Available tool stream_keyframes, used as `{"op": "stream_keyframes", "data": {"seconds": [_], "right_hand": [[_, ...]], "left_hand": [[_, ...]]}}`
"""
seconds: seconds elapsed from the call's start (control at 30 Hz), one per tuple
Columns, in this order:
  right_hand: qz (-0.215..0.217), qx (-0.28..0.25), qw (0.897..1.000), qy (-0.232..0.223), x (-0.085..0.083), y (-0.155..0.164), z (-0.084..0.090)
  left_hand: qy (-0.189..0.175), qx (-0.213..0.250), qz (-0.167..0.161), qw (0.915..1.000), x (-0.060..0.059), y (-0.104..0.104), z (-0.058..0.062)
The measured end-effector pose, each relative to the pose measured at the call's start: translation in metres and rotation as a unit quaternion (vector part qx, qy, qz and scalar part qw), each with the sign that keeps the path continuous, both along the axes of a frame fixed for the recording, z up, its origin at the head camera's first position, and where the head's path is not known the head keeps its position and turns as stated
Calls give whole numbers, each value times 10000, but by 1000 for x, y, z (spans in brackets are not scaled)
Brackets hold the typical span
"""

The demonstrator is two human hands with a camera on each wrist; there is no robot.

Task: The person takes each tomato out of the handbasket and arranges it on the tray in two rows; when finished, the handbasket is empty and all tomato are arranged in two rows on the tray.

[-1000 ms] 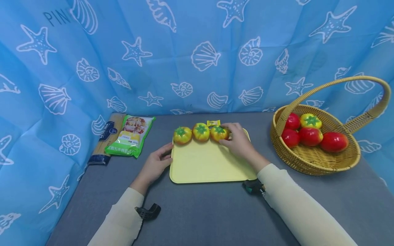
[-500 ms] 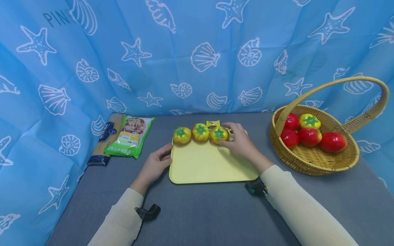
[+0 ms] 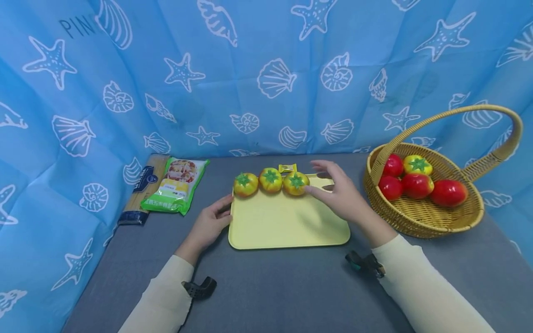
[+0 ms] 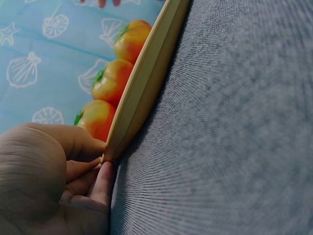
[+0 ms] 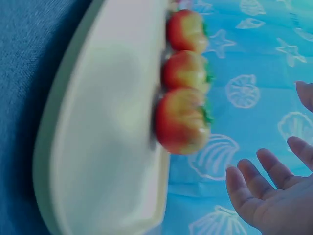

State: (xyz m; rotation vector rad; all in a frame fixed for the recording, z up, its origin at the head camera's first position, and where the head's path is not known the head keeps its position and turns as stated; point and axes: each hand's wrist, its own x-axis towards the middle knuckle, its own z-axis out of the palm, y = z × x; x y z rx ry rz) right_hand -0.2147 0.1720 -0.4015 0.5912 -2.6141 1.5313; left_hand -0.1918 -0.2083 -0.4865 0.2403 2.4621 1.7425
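A pale yellow tray [image 3: 270, 222] lies on the grey cloth, with three toy persimmons [image 3: 270, 181] in a row along its far edge, their green tops up. My left hand [image 3: 211, 225] holds the tray's left side. In the left wrist view, thumb and fingers pinch the tray's rim [image 4: 142, 88] at its corner. Over the right part of the tray hovers my right hand [image 3: 344, 198], fingers spread and holding nothing. Its thumb is beside the rightmost persimmon [image 5: 182, 121]; in the right wrist view the fingers [image 5: 254, 181] are apart from the fruit.
At the right stands a wicker basket [image 3: 424, 224] with a tall handle, holding several red fruits and one yellow persimmon [image 3: 418, 164]. A small yellow packet [image 3: 287, 168] lies behind the tray. Left lie a green-edged food bag [image 3: 175, 187] and a noodle pack [image 3: 139, 199].
My right hand has let go of the rightmost persimmon and drawn back to the right, its fingers spreading. The left hand, tray and fruits stay in place.
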Motion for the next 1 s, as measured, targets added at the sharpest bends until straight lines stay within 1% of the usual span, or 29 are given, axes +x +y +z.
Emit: {"op": "stream_keyframes", "data": {"seconds": [0.2, 0.4, 0.53, 0.63, 0.7, 0.73, 0.77, 0.83, 0.97, 1.0], "right_hand": [[-9, -317, 9994, 170, 23, 26, 15], [-46, -621, 9969, 491, 43, 61, 21], [-128, -787, 9941, 737, 49, 81, 28], [-85, -891, 9923, 856, 49, 94, 34], [7, -1054, 9904, 891, 50, 102, 38], [84, -1178, 9887, 922, 50, 106, 40], [132, -1331, 9869, 903, 51, 109, 42], [295, -1714, 9808, 877, 52, 117, 44], [618, -2501, 9617, 934, 51, 132, 43], [743, -2683, 9554, 983, 50, 137, 41]], "left_hand": [[13, -7, -12, 10000, -1, 2, -2], [-43, -49, -11, 10000, -1, 4, 0], [-64, -75, 9, 10000, -1, 4, 0], [-51, -89, 31, 9999, -1, 2, -2], [-33, -100, 35, 9999, -1, 2, -1], [-26, -112, 40, 9999, -1, 2, -1], [-40, -105, 54, 9999, 1, 4, 3], [-4, -113, 54, 9999, 1, 3, 4], [-11, -206, 72, 9998, 2, 3, 6], [-7, -234, 66, 9997, 0, 2, 3]]}}
